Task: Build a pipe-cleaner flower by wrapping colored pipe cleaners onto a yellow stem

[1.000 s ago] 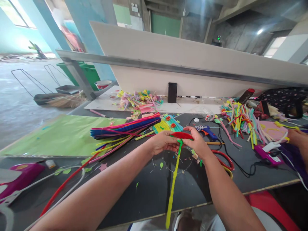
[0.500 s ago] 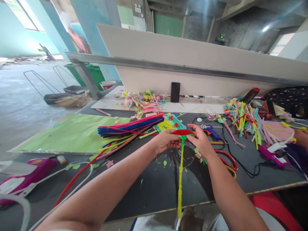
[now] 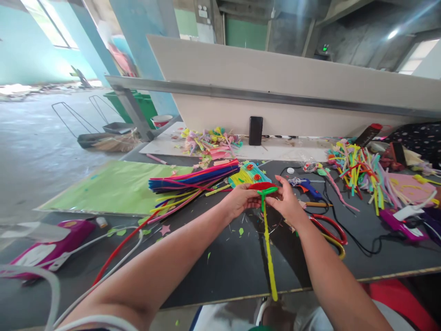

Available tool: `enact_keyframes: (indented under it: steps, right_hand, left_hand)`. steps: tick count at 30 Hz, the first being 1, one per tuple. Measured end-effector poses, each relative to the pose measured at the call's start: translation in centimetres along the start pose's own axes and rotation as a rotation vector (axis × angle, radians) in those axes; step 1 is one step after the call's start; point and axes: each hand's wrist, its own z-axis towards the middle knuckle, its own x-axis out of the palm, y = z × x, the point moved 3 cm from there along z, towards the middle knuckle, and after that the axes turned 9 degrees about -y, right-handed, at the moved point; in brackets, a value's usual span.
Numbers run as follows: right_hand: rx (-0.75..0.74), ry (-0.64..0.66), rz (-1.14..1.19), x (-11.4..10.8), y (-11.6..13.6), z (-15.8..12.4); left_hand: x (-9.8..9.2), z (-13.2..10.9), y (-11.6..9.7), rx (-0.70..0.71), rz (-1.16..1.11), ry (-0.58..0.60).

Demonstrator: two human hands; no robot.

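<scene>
Over the dark worktable point(image 3: 223, 271) my left hand point(image 3: 241, 201) and my right hand point(image 3: 287, 202) meet, each pinching the top of a small pipe-cleaner piece. Its head is a red pipe-cleaner loop point(image 3: 262, 185) with a green twist point(image 3: 267, 191) across it. A long yellow-green stem point(image 3: 268, 248) hangs from the twist toward the table's front edge. Fingers of both hands are closed on the head. Just beyond the hands lie a bundle of coloured pipe cleaners point(image 3: 193, 179) and a yellow-and-teal woven piece point(image 3: 248, 174).
A blue glue gun point(image 3: 306, 186) and red-handled scissors point(image 3: 330, 227) lie right of my hands. A pile of cut pipe cleaners point(image 3: 354, 172) sits far right, a green sheet point(image 3: 117, 186) left, a pink glue gun point(image 3: 51, 241) near left. A black phone point(image 3: 255, 130) leans on the back board.
The view has shifted left, so everything sits further right. Both hands keep their hold on the piece; the hanging stem has swung from leaning left to leaning slightly right.
</scene>
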Motion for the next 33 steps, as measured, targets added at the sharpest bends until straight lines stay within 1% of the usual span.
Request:
enact_keyframes:
  steps: [2, 3, 4, 6, 8, 10, 12, 14, 17, 19, 21, 23, 26, 30, 33]
  right_hand:
    - [-0.167, -0.153, -0.155, -0.4, 0.5, -0.1]
    - [-0.249, -0.205, -0.256, -0.6, 0.8, -0.2]
    - [-0.323, -0.219, -0.360, -0.5, 1.2, -0.3]
    - [-0.433, -0.138, -0.557, -0.1, 1.7, -0.7]
    - [-0.501, -0.042, -0.716, 0.6, 1.7, -1.0]
    - [-0.531, 0.008, -0.833, 1.2, 1.4, -1.2]
    - [-0.540, 0.041, -0.903, 1.6, 0.9, -1.1]
    - [-0.558, 0.066, -0.918, 1.7, 0.5, -1.0]
    - [-0.617, 0.076, -0.842, 1.6, 0.2, -0.8]
    - [-0.629, 0.050, -0.763, 1.4, 0.3, -0.6]
    - [-0.604, 0.003, -0.705, 1.3, 0.3, -0.6]
    - [-0.575, -0.045, -0.681, 1.3, 0.2, -0.6]
    - [-0.561, -0.074, -0.688, 1.6, 0.0, -0.6]
    - [-0.544, -0.096, -0.693, 1.7, -0.4, -0.5]
    - [-0.541, -0.109, -0.705, 1.6, -0.6, -0.4]
  left_hand:
    - [-0.1, 0.1, -0.1, 0.009, -0.023, -0.036]
    - [-0.2, 0.1, -0.2, 0.012, -0.033, -0.051]
    - [-0.3, 0.2, -0.2, 0.014, -0.040, -0.065]
    - [-0.5, 0.3, -0.1, 0.018, -0.044, -0.092]
    - [-0.6, 0.4, 0.1, 0.027, -0.035, -0.108]
    - [-0.5, 0.5, 0.3, 0.040, -0.015, -0.104]
    - [-0.3, 0.4, 0.6, 0.053, 0.016, -0.090]
    - [-0.2, 0.4, 0.7, 0.064, 0.056, -0.105]
    - [-0.4, 0.4, 0.5, 0.086, 0.111, -0.129]
    - [-0.6, 0.6, 0.3, 0.117, 0.130, -0.111]
    - [-0.7, 0.8, 0.2, 0.174, 0.149, -0.089]
    - [-1.0, 1.2, 0.2, 0.264, 0.195, -0.085]
    - [-1.4, 1.5, 0.2, 0.443, 0.314, -0.148]
    - [-1.6, 1.5, -0.3, 0.670, 0.600, -0.216]
    - [-1.2, 1.1, -0.8, 0.771, 0.810, -0.184]
